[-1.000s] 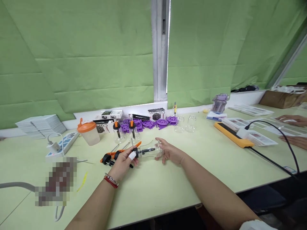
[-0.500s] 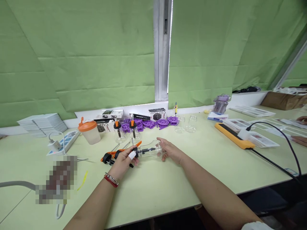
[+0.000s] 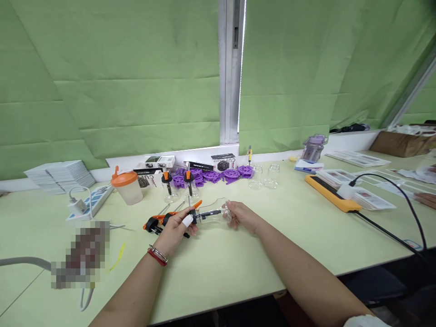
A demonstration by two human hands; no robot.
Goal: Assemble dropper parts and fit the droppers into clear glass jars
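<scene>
A clear glass bottle [image 3: 216, 213] lies sideways between my hands, a black stem showing inside it. My left hand [image 3: 179, 225], with white tape on one finger, is closed around the black cap at the bottle's left end. At the other end, the fingers of my right hand [image 3: 240, 215] grip the glass base. Beside my left hand lie black and orange dispenser tops [image 3: 154, 224] with metal spouts. Two glass bottles with black and orange tops [image 3: 167, 180] stand behind, and two open glass bottles [image 3: 272, 176] are farther right.
Purple plastic parts [image 3: 211, 176] and boxes [image 3: 225, 162] line the wall. An orange-lidded cup [image 3: 127, 186] and a white power strip [image 3: 97, 202] are at left. On the right are an orange power strip [image 3: 332, 194] with a black cable and another person's hand [image 3: 426, 200].
My right hand's fingers have closed on the bottle's base; before, they were more spread around it. The other person's hands at the far right have shifted slightly.
</scene>
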